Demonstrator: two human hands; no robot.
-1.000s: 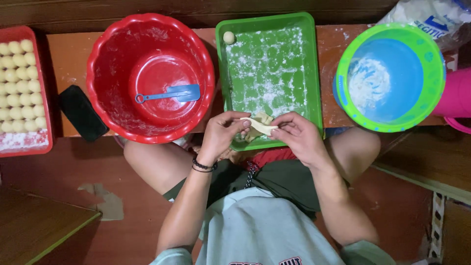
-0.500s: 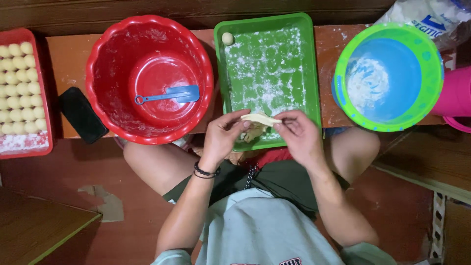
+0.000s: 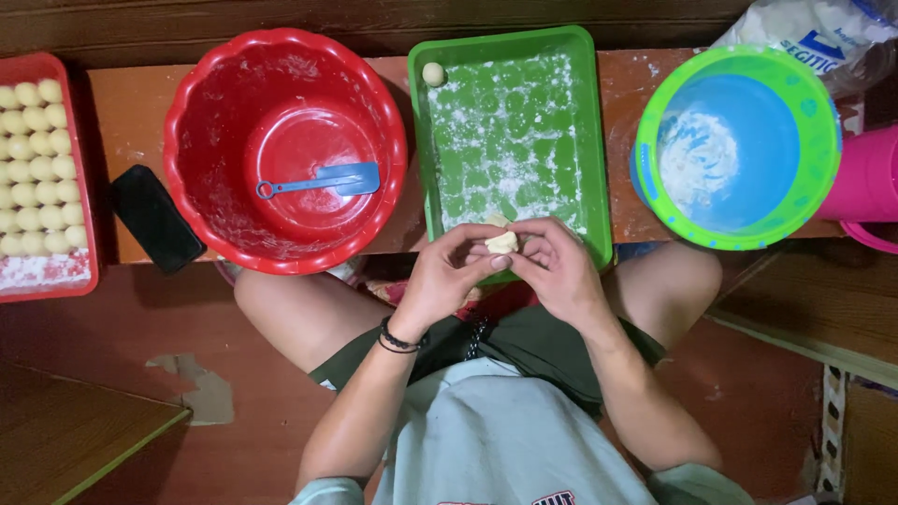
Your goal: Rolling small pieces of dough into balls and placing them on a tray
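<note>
Both hands are meeting over the near edge of the green tray, and a small pale piece of dough is being pinched between them: the left hand is closing its thumb and fingers on one side of it while the right hand is curling in on the other, so the fingertips are nearly touching around the lump. The tray is lying dusted with white flour, and a single dough ball is sitting in its far left corner. To the left, a red basin is holding a blue spatula, and a black phone is lying just beside it on the wooden bench. At the far left a red tray is carrying rows of pale dough balls. On the right, a green-rimmed blue bowl is showing a smear of flour, with a pink container touching it and a white bag with blue printing lying behind it.
</note>
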